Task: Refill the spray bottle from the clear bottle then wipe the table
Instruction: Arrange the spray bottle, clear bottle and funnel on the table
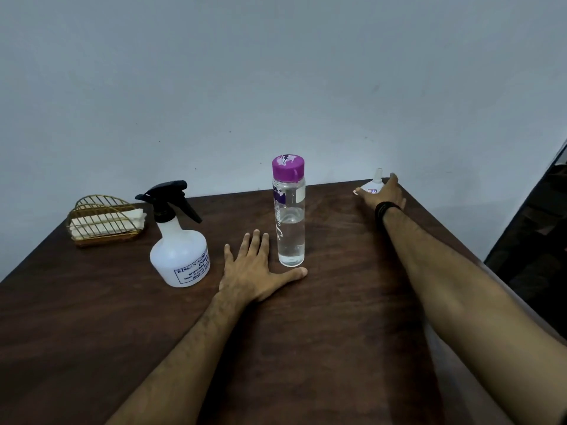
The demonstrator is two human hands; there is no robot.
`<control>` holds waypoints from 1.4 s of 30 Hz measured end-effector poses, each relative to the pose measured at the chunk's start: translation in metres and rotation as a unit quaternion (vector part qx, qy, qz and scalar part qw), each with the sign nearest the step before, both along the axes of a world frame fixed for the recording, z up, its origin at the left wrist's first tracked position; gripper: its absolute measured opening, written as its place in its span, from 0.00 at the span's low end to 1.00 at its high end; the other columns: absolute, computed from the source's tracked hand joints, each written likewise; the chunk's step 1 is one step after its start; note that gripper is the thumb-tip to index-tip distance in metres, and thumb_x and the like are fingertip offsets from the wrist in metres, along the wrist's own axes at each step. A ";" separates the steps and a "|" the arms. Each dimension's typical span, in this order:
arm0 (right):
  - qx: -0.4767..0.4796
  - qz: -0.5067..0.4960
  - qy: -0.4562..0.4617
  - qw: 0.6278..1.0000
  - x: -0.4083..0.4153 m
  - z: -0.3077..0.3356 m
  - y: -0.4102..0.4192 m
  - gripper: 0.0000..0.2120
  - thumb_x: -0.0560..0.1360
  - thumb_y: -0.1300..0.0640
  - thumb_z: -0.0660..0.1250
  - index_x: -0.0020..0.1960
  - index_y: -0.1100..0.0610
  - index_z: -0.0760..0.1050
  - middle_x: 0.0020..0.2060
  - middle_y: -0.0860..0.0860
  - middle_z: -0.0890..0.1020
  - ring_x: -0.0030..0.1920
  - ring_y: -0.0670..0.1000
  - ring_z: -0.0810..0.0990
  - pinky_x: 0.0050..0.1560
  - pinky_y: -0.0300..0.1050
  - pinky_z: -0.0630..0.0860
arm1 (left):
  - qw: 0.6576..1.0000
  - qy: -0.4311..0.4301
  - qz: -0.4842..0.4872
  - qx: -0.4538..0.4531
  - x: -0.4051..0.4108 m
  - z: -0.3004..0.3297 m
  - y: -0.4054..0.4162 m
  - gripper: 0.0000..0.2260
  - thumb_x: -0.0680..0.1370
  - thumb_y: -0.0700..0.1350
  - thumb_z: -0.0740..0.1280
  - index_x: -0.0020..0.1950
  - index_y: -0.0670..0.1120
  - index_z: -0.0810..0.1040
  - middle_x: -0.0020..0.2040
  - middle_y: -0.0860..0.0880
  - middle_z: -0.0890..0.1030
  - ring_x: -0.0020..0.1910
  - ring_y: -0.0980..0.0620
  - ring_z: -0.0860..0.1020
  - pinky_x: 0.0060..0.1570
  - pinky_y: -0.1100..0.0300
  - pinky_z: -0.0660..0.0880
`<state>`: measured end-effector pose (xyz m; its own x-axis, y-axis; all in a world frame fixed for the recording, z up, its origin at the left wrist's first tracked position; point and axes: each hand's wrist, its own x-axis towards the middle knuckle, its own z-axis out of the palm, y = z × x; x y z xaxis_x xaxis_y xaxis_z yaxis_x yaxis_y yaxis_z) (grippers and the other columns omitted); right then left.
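**Refill set-up: both bottles capped, funnel being reached**

Left hand (252, 268): laid flat on the surface (337, 332), fingers straight, nothing held, between the two bottles. Spray bottle (181, 259): upright just left of it, black trigger head fitted, contents not discernible. Clear bottle (291, 216): upright, purple cap closed, clear liquid visible inside; a knock from the nearby thumb is judged likely to topple it. Wire holder (104, 220): folded white cloths inside. Right hand (387, 193): at the far corner around a small white funnel (375, 185); whether the grip has closed cannot be told. Funnel near the edge, liable to be pushed off.
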<state>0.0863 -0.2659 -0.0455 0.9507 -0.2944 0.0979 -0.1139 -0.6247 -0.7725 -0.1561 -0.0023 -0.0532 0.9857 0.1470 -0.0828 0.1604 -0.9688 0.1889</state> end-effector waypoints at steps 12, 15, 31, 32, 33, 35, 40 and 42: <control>-0.049 0.106 -0.002 0.993 -0.033 -0.002 0.004 0.44 0.61 0.35 0.77 0.69 0.55 0.68 0.65 0.53 0.74 0.65 0.56 0.75 0.65 0.55 0.73 | 1.000 0.003 -0.006 -0.001 0.001 0.001 0.001 0.60 0.59 0.86 0.46 0.82 0.50 0.44 0.82 0.52 0.43 0.81 0.53 0.40 0.76 0.37 0.39; -0.057 0.130 0.004 0.990 -0.055 -0.004 0.007 0.39 0.65 0.40 0.77 0.66 0.58 0.65 0.61 0.53 0.76 0.61 0.56 0.77 0.57 0.49 0.74 | 1.000 -0.002 -0.005 -0.005 0.000 0.001 0.001 0.61 0.59 0.86 0.46 0.82 0.49 0.45 0.82 0.51 0.43 0.81 0.53 0.41 0.76 0.37 0.39; -0.103 0.221 0.009 0.970 -0.193 -0.003 0.032 0.32 0.64 0.35 0.73 0.55 0.50 0.60 0.54 0.49 0.76 0.52 0.55 0.78 0.52 0.51 0.75 | 0.999 -0.044 -0.020 -0.003 -0.032 -0.001 -0.002 0.48 0.72 0.78 0.47 0.82 0.46 0.49 0.83 0.47 0.48 0.81 0.49 0.46 0.79 0.49 0.43; -0.095 0.224 0.001 0.970 -0.200 -0.004 0.033 0.32 0.64 0.36 0.74 0.55 0.51 0.61 0.53 0.49 0.76 0.52 0.54 0.77 0.51 0.51 0.75 | 0.999 -0.050 -0.020 -0.004 -0.036 -0.002 -0.001 0.47 0.73 0.77 0.47 0.82 0.46 0.50 0.83 0.47 0.49 0.81 0.49 0.46 0.79 0.49 0.44; -0.084 0.226 -0.011 0.970 -0.205 -0.005 0.034 0.32 0.63 0.36 0.75 0.54 0.52 0.63 0.52 0.48 0.75 0.52 0.52 0.77 0.51 0.51 0.75 | 0.998 -0.056 -0.020 -0.009 -0.039 -0.002 0.000 0.46 0.74 0.76 0.48 0.82 0.46 0.51 0.82 0.47 0.50 0.81 0.49 0.47 0.79 0.50 0.44; -0.068 0.234 -0.050 0.969 -0.214 -0.008 0.036 0.31 0.61 0.35 0.76 0.52 0.52 0.68 0.50 0.47 0.74 0.52 0.50 0.76 0.52 0.49 0.76 | 0.997 -0.074 -0.019 -0.019 -0.045 -0.004 0.003 0.44 0.75 0.74 0.50 0.81 0.45 0.54 0.82 0.47 0.52 0.81 0.50 0.49 0.79 0.50 0.46; -0.048 0.271 -0.115 0.955 -0.236 -0.011 0.043 0.24 0.63 0.42 0.80 0.50 0.53 0.75 0.49 0.47 0.76 0.50 0.47 0.77 0.53 0.44 0.76 | 0.975 -0.214 -0.015 -0.064 -0.065 -0.001 0.011 0.31 0.76 0.63 0.65 0.73 0.46 0.71 0.71 0.47 0.73 0.71 0.48 0.69 0.70 0.52 0.68; -0.037 0.273 -0.141 0.951 -0.240 -0.009 0.044 0.23 0.65 0.42 0.79 0.51 0.53 0.76 0.50 0.46 0.77 0.51 0.46 0.77 0.52 0.41 0.75 | 0.942 -0.327 -0.026 -0.075 -0.077 0.005 0.017 0.22 0.76 0.56 0.70 0.65 0.46 0.78 0.60 0.48 0.79 0.61 0.48 0.75 0.60 0.51 0.75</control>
<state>-0.1541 -0.2215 -0.0548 0.8929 0.2535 0.3721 0.4478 -0.5854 -0.6758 -0.2326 0.0142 -0.0482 0.8388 0.1319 0.5283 -0.0851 -0.9265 0.3665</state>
